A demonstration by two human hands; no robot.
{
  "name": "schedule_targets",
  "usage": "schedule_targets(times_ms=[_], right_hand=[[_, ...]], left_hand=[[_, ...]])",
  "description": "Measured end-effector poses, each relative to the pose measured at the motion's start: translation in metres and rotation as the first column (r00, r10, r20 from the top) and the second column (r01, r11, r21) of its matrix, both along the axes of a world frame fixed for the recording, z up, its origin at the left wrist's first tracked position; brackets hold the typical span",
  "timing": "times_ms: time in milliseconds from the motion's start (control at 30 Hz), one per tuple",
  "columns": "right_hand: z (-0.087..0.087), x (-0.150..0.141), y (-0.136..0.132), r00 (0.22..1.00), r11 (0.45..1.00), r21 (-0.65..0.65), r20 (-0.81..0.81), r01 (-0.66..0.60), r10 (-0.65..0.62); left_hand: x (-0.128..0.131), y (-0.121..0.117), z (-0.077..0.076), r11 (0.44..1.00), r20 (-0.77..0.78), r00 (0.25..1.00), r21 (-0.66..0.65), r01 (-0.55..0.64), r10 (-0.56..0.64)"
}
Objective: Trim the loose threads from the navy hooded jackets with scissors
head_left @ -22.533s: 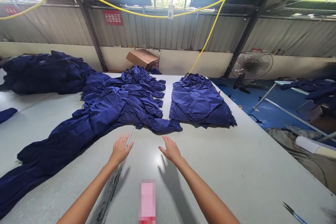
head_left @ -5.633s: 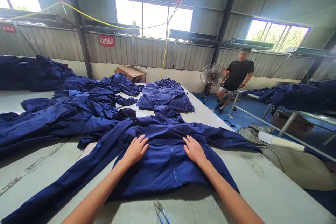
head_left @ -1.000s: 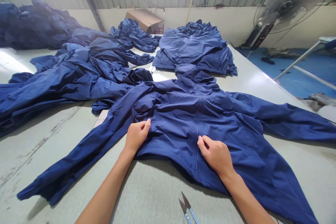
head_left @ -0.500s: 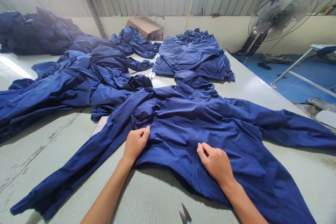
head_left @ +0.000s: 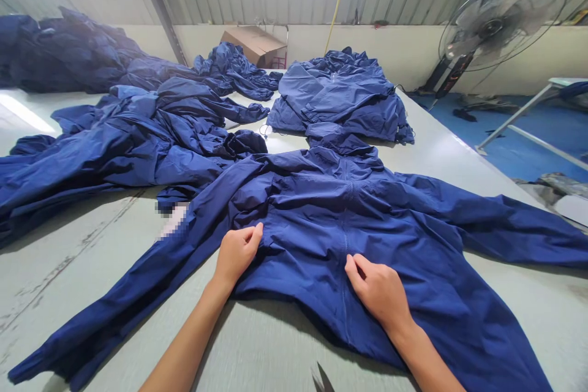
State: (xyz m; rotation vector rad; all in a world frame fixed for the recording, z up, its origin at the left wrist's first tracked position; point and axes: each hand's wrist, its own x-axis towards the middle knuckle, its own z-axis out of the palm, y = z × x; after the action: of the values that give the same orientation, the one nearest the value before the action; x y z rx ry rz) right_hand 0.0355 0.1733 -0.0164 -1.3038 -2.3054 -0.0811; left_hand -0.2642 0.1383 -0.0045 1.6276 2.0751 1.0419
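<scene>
A navy nylon hooded jacket [head_left: 349,214] lies spread open on the table, hood at the far end and sleeves stretched out to both sides. My left hand [head_left: 236,254] pinches a fold of its front left of the zip. My right hand [head_left: 374,291] grips the cloth right beside the zip [head_left: 344,239], lower down. Just below the jacket's hem, only the blades of a pair of thread snips [head_left: 321,380] show at the bottom edge of the view.
A long grey-green work table [head_left: 105,269] bears a heaped mass of navy jackets [head_left: 119,153] at left and a folded stack [head_left: 340,95] beyond the hood. A pedestal fan [head_left: 498,18] stands at right, above a blue floor. A cardboard box [head_left: 252,46] stands by the far wall.
The spread jacket has come onto the table in front of me since the earliest frame. My hands moved from flat on the chest to gripping cloth lower down. The snips now sit lower in view.
</scene>
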Motion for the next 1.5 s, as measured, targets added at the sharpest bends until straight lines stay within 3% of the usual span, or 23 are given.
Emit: schedule_targets(times_ms=[233, 733, 900, 967, 1067, 1167, 1233, 1333, 1500], right_hand=[[0.007, -0.003, -0.002, 0.989, 0.997, -0.061, 0.14, 0.052, -0.043], [0.014, -0.013, 0.003, 0.96, 0.962, -0.183, 0.231, 0.201, -0.156], [0.037, -0.015, 0.004, 0.967, 0.946, -0.259, 0.212, 0.196, -0.142], [0.05, -0.011, -0.015, 0.98, 0.952, -0.268, 0.171, 0.147, -0.103], [0.061, -0.003, -0.073, 0.996, 0.967, -0.255, 0.086, 0.022, 0.001], [0.051, 0.006, -0.14, 0.987, 0.932, -0.331, 0.001, -0.15, 0.16], [0.039, 0.01, -0.17, 0.98, 0.897, -0.4, -0.03, -0.191, 0.195], [0.026, 0.012, -0.183, 0.984, 0.87, -0.461, -0.049, -0.175, 0.172], [0.026, 0.012, -0.167, 0.989, 0.848, -0.509, -0.077, -0.148, 0.126]], left_hand=[[0.002, 0.0, 0.002, 1.0, -0.074, 0.997, 0.029, 0.006, -0.004], [-0.003, 0.008, -0.007, 1.0, -0.271, 0.963, -0.003, 0.012, -0.013], [0.004, -0.006, 0.004, 0.987, -0.344, 0.926, -0.019, 0.158, -0.155], [0.009, -0.027, 0.009, 0.977, -0.375, 0.906, 0.004, 0.215, -0.198], [0.019, -0.068, 0.004, 0.964, -0.418, 0.881, 0.045, 0.262, -0.22], [0.027, -0.1, -0.015, 0.955, -0.474, 0.846, 0.035, 0.296, -0.245], [0.029, -0.111, -0.026, 0.952, -0.492, 0.83, 0.008, 0.305, -0.262], [0.028, -0.113, -0.032, 0.95, -0.495, 0.824, -0.011, 0.311, -0.276], [0.027, -0.111, -0.025, 0.951, -0.495, 0.823, -0.02, 0.309, -0.278]])
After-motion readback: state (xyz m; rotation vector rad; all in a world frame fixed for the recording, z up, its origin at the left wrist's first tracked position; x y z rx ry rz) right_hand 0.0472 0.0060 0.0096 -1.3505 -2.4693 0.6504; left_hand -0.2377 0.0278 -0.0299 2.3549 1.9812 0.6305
